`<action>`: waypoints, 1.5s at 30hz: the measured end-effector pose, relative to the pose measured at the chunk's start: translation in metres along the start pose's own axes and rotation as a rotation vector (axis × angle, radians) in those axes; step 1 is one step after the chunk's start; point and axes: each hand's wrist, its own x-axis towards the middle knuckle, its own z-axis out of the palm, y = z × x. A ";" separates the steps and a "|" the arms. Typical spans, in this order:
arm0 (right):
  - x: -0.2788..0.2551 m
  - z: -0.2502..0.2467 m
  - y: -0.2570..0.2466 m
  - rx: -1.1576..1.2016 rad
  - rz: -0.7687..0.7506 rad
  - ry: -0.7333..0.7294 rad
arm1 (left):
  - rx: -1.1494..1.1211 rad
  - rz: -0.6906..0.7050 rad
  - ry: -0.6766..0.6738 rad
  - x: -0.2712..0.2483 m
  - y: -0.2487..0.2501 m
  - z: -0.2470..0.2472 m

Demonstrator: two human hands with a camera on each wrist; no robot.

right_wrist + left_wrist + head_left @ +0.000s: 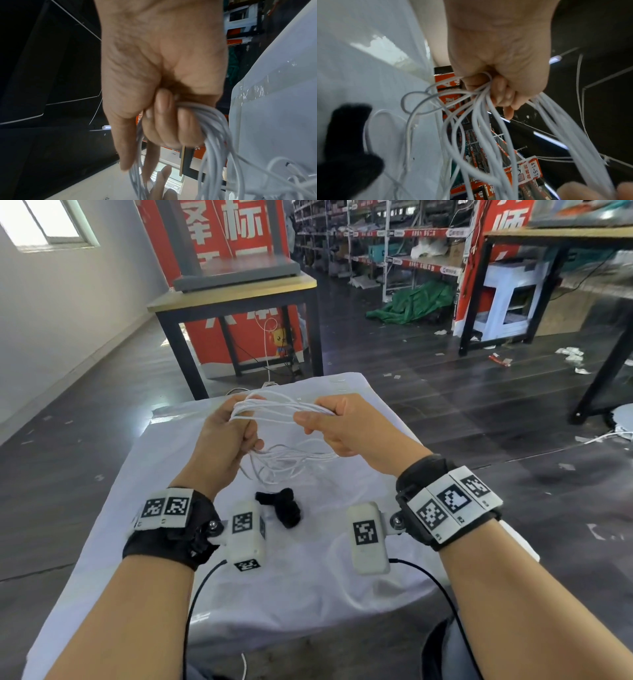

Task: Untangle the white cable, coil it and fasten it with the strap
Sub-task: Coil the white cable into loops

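The white cable (274,407) hangs in several loose loops between my two hands above the white-covered table (308,594). My left hand (227,429) grips one side of the bundle, fingers curled round the strands (481,108). My right hand (327,419) grips the other side, with the loops (211,129) wrapped over its curled fingers. Lower loops (284,460) sag toward the cloth. The black strap (282,506) lies on the table just below the hands, free of both; it shows as a dark blur (347,142) in the left wrist view.
The table's far edge (257,392) is right behind the hands. Beyond it stand a dark-framed bench (236,299), a red banner and shelving. Another bench (548,251) is at the right. Black sensor leads (198,594) run from my wrists.
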 end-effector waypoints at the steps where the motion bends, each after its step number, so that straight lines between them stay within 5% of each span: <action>1: -0.001 -0.001 0.000 0.026 0.005 -0.035 | 0.061 0.018 0.008 -0.001 0.002 0.000; 9: -0.004 0.003 0.000 0.045 0.077 -0.346 | 0.384 0.295 0.125 0.001 0.008 -0.002; 16: -0.006 0.002 0.003 -0.030 0.176 -0.446 | 0.733 0.477 0.029 -0.006 0.012 0.012; 26: -0.002 0.007 0.004 0.010 0.087 -0.215 | 0.893 0.437 0.078 -0.001 0.003 0.002; 32: -0.002 0.007 0.012 0.115 0.061 -0.290 | 1.097 0.525 0.035 -0.002 -0.003 -0.006; 40: -0.003 0.007 0.014 0.172 0.145 -0.529 | 0.924 0.468 0.012 -0.002 -0.004 -0.002; 45: 0.005 -0.006 0.016 0.549 0.075 -0.217 | 0.862 0.340 -0.090 -0.002 -0.001 -0.005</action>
